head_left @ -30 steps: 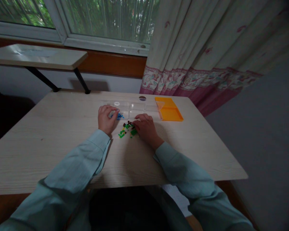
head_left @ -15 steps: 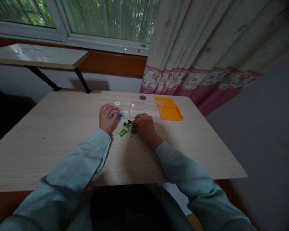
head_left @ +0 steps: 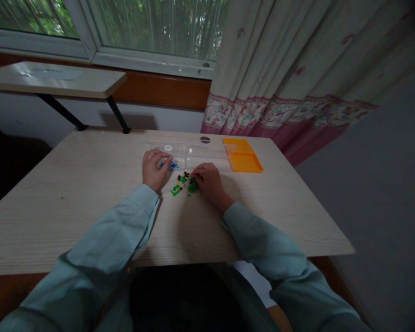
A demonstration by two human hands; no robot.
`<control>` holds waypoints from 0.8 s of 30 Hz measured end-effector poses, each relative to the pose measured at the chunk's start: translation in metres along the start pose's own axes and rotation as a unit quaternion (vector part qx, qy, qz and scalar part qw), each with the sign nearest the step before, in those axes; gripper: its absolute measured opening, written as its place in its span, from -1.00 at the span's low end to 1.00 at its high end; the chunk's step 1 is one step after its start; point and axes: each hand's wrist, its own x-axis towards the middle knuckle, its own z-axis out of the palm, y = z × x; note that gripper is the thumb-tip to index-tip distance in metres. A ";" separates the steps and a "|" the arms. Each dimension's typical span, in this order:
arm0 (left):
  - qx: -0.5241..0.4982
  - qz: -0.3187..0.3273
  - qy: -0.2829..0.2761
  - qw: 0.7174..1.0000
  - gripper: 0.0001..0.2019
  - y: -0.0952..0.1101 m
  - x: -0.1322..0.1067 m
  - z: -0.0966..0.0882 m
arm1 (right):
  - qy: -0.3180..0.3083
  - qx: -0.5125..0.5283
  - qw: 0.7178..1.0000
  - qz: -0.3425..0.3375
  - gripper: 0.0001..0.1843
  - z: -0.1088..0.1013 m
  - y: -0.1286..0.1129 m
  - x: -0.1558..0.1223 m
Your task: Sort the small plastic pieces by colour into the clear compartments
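Observation:
A small heap of green, yellow and dark red-brown plastic pieces [head_left: 183, 183] lies on the pale wooden table [head_left: 90, 203]. My right hand [head_left: 210, 180] rests beside the heap, its fingers curled down onto the pieces at the heap's right edge. My left hand [head_left: 153, 169] is curled at the near corner of a clear compartment box [head_left: 197, 152], fingertips pinched at some blue pieces [head_left: 172, 164] inside it. Whether either hand holds a piece is too small to make out.
An orange lid or tray [head_left: 242, 156] lies to the right of the clear box. A dark round spot [head_left: 204, 139] sits behind the box. A second small table [head_left: 51, 80] stands under the window, with a flowered curtain [head_left: 297, 78] at the right.
My right hand has shifted slightly left and back onto the heap. The left hand stays at the blue pieces. The view has barely moved.

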 end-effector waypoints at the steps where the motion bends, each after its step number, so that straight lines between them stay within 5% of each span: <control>1: 0.003 0.000 0.000 1.000 -0.84 -0.001 0.000 0.000 | 0.006 0.013 1.000 0.003 -0.87 0.000 0.002 0.001; 10: 0.027 -0.018 -0.019 0.999 -0.84 -0.020 -0.001 0.006 | 0.087 0.163 0.982 0.039 -0.86 -0.002 0.009 0.000; 19: 0.035 0.000 -0.020 0.999 -0.82 -0.028 -0.004 0.009 | 0.077 0.233 0.962 0.119 -0.77 -0.007 0.002 -0.001; 24: 0.040 0.015 -0.020 0.999 -0.78 -0.015 -0.003 0.003 | 0.077 0.261 0.952 0.137 -0.80 -0.009 0.000 -0.001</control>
